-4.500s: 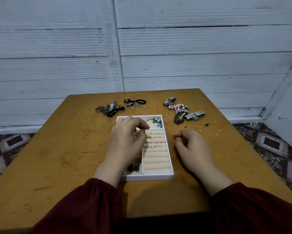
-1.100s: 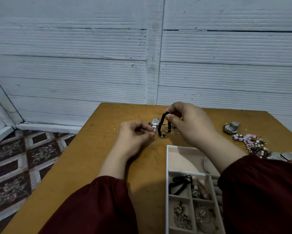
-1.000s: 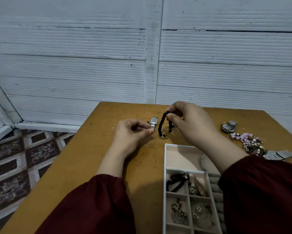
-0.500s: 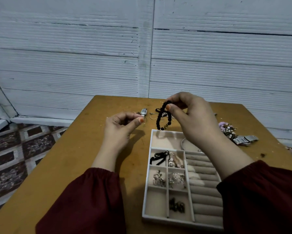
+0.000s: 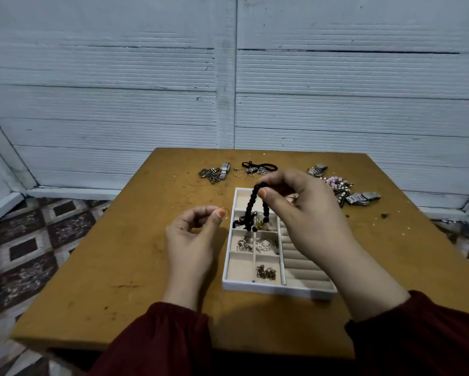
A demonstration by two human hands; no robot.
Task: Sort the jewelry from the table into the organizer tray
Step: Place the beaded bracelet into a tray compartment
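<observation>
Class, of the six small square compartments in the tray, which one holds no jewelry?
The near-left compartment, at the front corner of the tray: its beige floor is bare, while the other five each hold pieces.

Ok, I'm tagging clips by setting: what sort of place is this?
Likely a plain room in a home: a scuffed wooden table near a white ribbed wall, with patterned floor tiles beside it.

The one camera is sitting on the person's head, looking forward and down at the worktop (image 5: 113, 261) from close by, and facing the white wall (image 5: 336, 90) behind it.
</observation>
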